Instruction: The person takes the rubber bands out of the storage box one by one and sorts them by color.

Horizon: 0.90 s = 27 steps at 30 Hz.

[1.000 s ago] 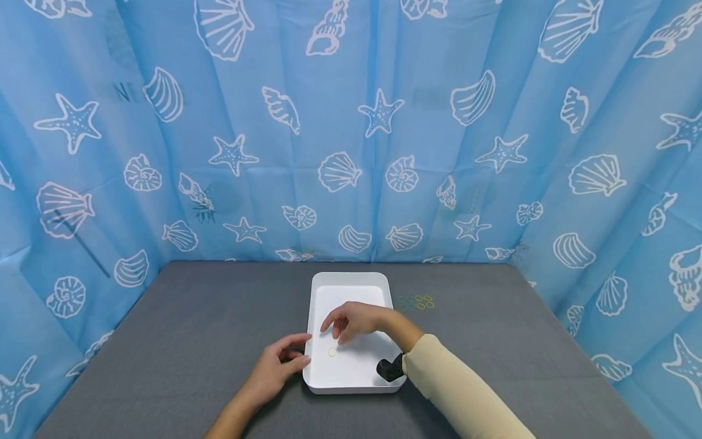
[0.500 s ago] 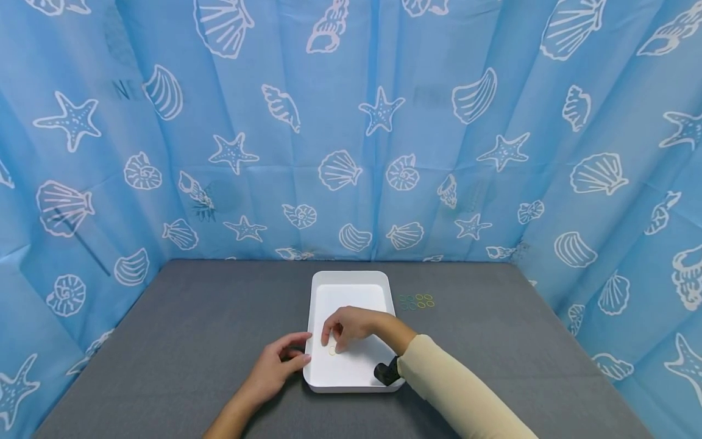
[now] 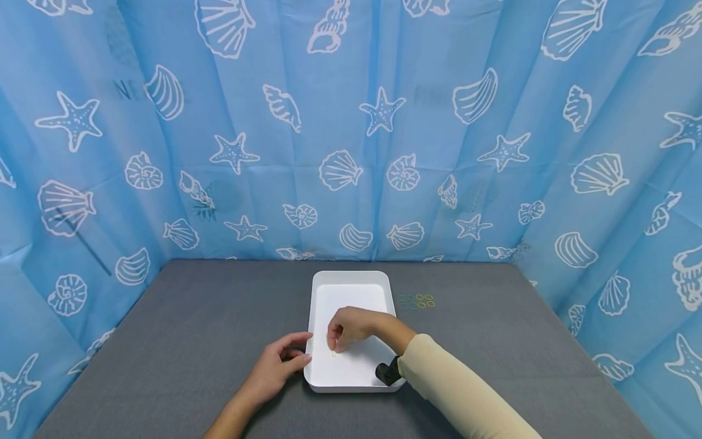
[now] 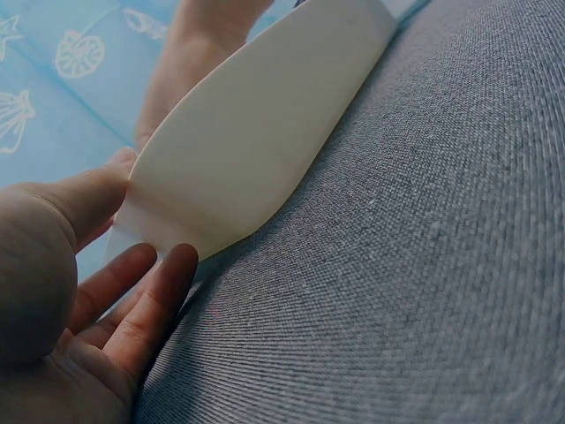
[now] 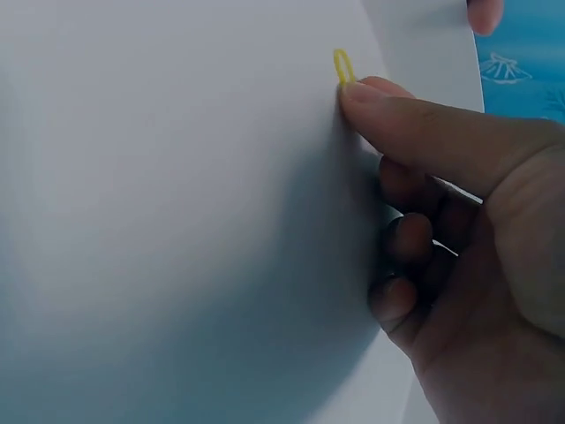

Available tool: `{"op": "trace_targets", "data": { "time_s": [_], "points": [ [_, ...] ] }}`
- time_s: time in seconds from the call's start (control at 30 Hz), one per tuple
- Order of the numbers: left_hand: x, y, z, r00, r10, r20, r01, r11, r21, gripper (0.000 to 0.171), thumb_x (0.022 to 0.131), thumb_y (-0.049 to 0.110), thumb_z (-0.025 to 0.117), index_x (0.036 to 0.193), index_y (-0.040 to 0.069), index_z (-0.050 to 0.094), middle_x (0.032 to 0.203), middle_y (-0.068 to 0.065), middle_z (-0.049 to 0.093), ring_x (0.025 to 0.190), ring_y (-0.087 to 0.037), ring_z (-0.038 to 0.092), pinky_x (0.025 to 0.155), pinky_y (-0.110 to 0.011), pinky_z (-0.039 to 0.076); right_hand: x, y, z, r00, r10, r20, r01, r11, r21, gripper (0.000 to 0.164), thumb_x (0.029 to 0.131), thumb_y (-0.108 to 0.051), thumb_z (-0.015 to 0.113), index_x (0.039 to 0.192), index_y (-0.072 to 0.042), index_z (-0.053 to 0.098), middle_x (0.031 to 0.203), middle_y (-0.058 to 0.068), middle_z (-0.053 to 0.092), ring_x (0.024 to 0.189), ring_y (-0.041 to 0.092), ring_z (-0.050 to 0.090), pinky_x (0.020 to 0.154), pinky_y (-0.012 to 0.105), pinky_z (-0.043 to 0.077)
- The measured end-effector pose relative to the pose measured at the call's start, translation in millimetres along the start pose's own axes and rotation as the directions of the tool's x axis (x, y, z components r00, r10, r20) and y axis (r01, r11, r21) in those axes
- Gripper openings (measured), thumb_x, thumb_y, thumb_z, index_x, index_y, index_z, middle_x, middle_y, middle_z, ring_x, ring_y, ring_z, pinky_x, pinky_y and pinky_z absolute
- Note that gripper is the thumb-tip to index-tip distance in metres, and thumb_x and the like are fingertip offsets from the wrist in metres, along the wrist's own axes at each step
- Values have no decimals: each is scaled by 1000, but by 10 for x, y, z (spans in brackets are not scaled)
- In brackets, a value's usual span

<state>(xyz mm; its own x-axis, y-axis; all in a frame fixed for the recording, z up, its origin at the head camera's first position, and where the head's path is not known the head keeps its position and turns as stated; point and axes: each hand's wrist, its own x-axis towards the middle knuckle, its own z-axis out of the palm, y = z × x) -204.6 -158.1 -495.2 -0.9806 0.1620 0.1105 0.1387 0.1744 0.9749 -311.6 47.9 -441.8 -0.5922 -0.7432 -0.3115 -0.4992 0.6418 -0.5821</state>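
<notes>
A shallow white tray stands on the grey tabletop. Inside it, my right hand reaches down and pinches a small yellow rubber band between thumb and index finger. Most of the band's loop sticks out past the fingertips in the right wrist view; its pinched end is hidden. My left hand is at the tray's left side, its relaxed fingers and thumb touching the outer wall. The left wrist view shows those fingertips against the white wall.
Just right of the tray, several teal rubber bands and yellow rubber bands lie in two rows on the grey tabletop. A blue shell-print curtain closes off the back and sides. A black wrist device hangs over the tray's near right corner.
My right hand has lowered to the tray floor, and its fingers have closed from apart to pinching the yellow rubber band. The left hand has stayed at the tray's side.
</notes>
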Motion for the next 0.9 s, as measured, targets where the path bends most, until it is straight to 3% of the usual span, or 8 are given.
{"op": "trace_targets", "data": {
  "time_s": [0.47,0.9],
  "points": [
    [8,6,0,1000,-4,4,4,1000,2,43,87,10,74,127,4,61,116,-18,62,89,-22,62,71,-26,48,-65,82,-82,998,-43,-42,45,997,58,8,86,-2,71,80,-6,69,68,-6,57,63,5,46,61,21,37],
    [4,-3,3,1000,4,0,-4,1000,-2,43,86,9,74,126,3,61,116,-18,62,88,-21,62,71,-26,48,-163,222,-258,982,-86,-171,105,989,102,9,91,-2,65,84,-3,69,73,-3,61,66,7,48,65,24,41]
  ]
}}
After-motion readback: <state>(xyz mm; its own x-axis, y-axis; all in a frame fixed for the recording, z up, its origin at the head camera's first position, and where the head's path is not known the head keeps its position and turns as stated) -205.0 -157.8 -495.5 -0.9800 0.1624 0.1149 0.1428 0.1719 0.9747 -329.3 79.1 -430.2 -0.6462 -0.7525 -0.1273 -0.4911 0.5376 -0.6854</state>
